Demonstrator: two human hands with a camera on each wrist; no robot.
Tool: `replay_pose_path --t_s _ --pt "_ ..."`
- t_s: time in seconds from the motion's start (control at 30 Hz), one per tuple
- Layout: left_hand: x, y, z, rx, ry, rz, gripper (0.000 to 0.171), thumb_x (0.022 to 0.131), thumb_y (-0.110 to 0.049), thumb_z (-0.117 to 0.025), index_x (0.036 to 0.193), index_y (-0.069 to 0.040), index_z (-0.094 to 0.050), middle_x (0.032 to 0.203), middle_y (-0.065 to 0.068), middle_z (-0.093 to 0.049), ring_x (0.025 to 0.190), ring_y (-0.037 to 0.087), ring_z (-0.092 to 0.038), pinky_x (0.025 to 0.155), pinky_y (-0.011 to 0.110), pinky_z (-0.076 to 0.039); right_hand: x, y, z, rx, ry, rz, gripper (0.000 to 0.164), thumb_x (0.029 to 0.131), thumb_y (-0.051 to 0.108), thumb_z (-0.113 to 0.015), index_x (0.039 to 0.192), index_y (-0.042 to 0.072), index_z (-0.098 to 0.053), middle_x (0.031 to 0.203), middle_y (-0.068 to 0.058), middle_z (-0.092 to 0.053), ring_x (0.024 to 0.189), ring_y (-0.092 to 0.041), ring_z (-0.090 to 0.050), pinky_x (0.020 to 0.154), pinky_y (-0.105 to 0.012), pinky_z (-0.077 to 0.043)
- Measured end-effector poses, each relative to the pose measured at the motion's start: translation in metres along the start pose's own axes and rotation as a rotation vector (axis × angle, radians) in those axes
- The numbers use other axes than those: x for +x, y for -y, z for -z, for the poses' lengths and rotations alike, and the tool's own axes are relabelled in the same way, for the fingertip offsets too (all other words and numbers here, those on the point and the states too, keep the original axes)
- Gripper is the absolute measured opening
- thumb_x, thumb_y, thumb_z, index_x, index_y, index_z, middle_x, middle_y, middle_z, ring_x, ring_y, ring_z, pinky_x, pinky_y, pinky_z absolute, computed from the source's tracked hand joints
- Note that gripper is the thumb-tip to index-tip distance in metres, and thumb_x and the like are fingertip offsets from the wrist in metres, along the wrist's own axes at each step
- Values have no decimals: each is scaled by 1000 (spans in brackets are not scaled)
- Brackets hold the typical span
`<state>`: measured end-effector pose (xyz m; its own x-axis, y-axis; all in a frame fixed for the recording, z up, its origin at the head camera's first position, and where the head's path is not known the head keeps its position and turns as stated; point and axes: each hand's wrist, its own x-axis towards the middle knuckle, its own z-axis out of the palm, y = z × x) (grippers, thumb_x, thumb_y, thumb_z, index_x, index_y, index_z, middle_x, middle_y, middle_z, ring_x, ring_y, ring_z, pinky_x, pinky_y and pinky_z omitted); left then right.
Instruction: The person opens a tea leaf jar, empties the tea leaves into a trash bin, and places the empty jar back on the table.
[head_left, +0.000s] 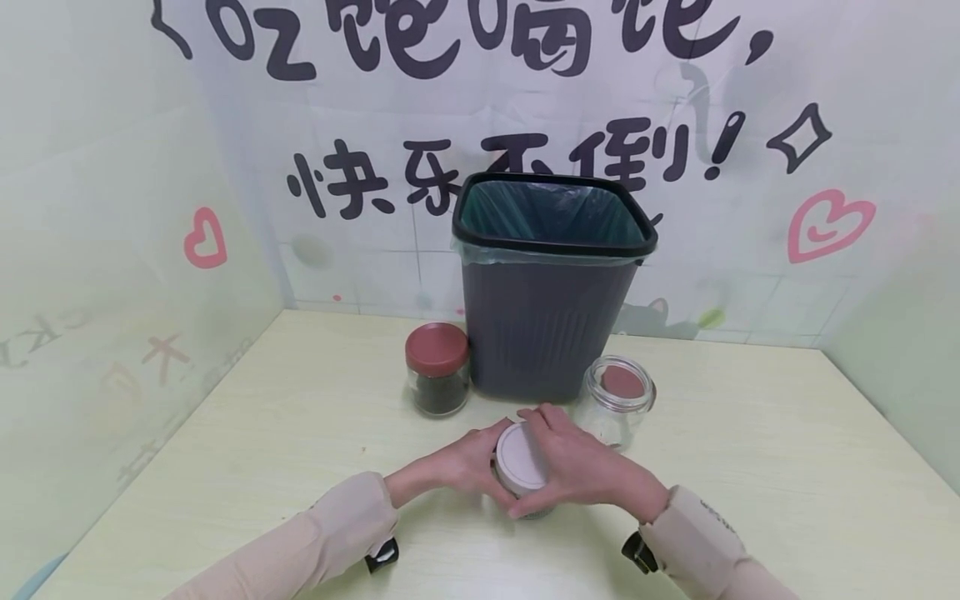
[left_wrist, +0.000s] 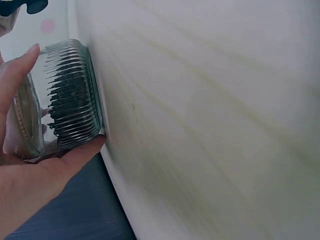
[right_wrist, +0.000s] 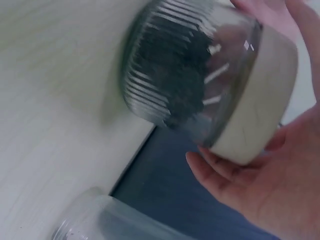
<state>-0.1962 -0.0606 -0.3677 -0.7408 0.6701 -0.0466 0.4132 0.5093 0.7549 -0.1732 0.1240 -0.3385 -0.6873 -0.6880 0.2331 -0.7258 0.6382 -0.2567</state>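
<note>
Left hand: my thumb and fingers curve round the body of a round, clear, ribbed glass jar with dark contents.
Right hand: my fingers and thumb curl round its white lid.
Held jar: upright between my hands, mid-worktop.
Far: dark grey plastic bin, red-lidded glass jar left, open clear glass jar right.

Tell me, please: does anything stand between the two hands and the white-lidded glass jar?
Nothing visible does: the left hand and right hand hold the white-lidded glass jar directly. The open glass jar is beyond the right hand.
</note>
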Motion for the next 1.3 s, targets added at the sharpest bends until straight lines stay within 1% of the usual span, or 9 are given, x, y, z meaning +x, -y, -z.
replay_pose_path --t_s 0.13,0.27,0.4,0.53,0.7,0.9,1.03,1.13,1.3 --pt "0 0 0 -2 -2 2 71 57 -18 -84 114 -9 -43 107 0 -55 98 16 -52 79 23 -41 0 3 -5 -64 -39 -26 82 57 59 -70 109 0 -48 94 -5 -45 82 -13 -42 70 -24 -45" --pt "0 1 0 -8 -2 0 71 56 -20 -84 114 -10 -43 107 -1 -54 97 14 -52 79 23 -42 1 1 -6 -44 -28 -15 68 64 50 -71 105 1 -49 90 -4 -41 80 -13 -40 67 -22 -45" --pt "1 1 -1 -20 -2 6 75 56 -21 -84 117 -12 -42 108 -2 -53 98 13 -51 79 23 -42 1 -2 -3 0 0 20 63 66 39 -72 109 1 -49 92 -5 -42 82 -14 -42 69 -22 -45" --pt "0 1 -1 -43 1 0 82 56 -19 -84 123 -11 -39 112 -1 -53 101 14 -50 82 23 -41 2 -3 2 18 18 46 67 63 32 -73 115 -2 -47 97 -6 -44 84 -14 -44 71 -23 -45" --pt "0 1 -2 -57 -3 0 83 55 -17 -85 123 -10 -39 112 -1 -53 102 14 -50 84 23 -41 3 -2 7 62 47 56 69 61 26 -72 117 -5 -45 103 -7 -45 88 -15 -46 73 -23 -45" --pt "1 2 -1 -73 3 -16 91 55 -17 -85 131 -12 -34 115 -1 -52 105 14 -49 85 23 -40 4 -3 13 172 115 17 70 61 20 -70 123 3 -42 110 -2 -44 95 -14 -44 76 -26 -44" --pt "1 2 -1 -88 7 -20 90 55 -15 -85 130 -10 -34 117 1 -52 108 15 -49 87 23 -40 4 -6 17 205 112 -2 74 61 19 -70 126 3 -39 115 -4 -43 98 -15 -44 77 -28 -44" --pt "1 3 -1 -66 1 -14 87 56 -17 -84 127 -8 -36 117 3 -52 109 17 -49 89 24 -40 3 -8 20 175 47 -60 74 66 27 -71 127 -1 -39 116 -9 -45 98 -18 -47 76 -31 -46" --pt "0 3 0 -6 -15 -2 78 56 -21 -84 120 -8 -42 115 4 -54 107 19 -50 87 25 -40 -5 -11 23 123 -61 -233 76 71 47 -68 122 -4 -44 111 -12 -52 94 -21 -51 74 -34 -46"
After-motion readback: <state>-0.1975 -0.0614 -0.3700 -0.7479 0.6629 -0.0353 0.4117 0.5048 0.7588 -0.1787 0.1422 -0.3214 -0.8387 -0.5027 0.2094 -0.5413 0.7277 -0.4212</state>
